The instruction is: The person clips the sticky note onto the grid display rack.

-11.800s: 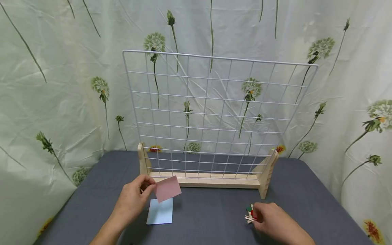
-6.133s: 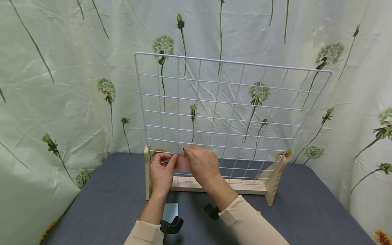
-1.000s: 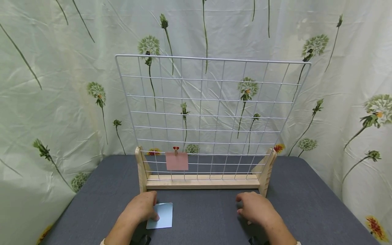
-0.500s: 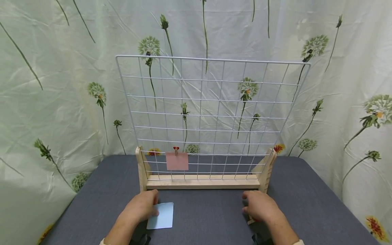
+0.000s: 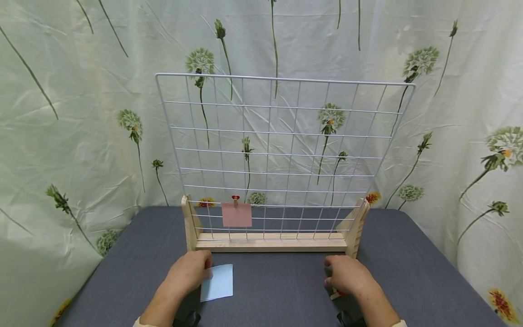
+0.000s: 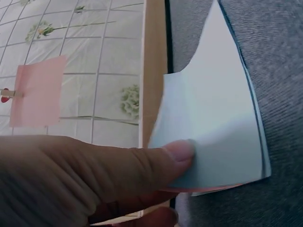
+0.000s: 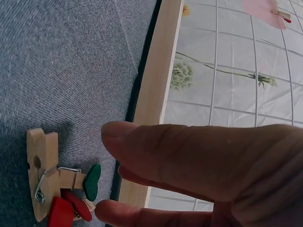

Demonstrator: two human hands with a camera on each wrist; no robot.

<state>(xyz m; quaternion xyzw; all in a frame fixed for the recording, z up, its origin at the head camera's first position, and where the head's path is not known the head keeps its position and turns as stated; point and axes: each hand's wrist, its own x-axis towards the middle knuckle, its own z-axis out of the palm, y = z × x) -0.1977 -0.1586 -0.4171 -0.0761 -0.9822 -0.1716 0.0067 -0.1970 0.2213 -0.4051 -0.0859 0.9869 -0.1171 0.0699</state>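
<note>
My left hand pinches a light blue paper note near its left edge. In the left wrist view the thumb presses on top and the blue sheets bend upward; a thin pink edge shows below. My right hand hovers beside a small group of wooden clothespins on the table, fingers apart and holding nothing. One clothespin carries a green heart, others red ones. A pink paper note hangs on the white wire grid, held by a red-heart clothespin.
The grid stands in a wooden base with upright end pieces, such as the right one. A dark grey cloth covers the table. Behind hangs a pale curtain printed with dandelions.
The pink note went from my left hand onto the grid, where both hands worked and a clothespin now holds it. The left hand returned to the blue note, which has just shifted slightly away.
</note>
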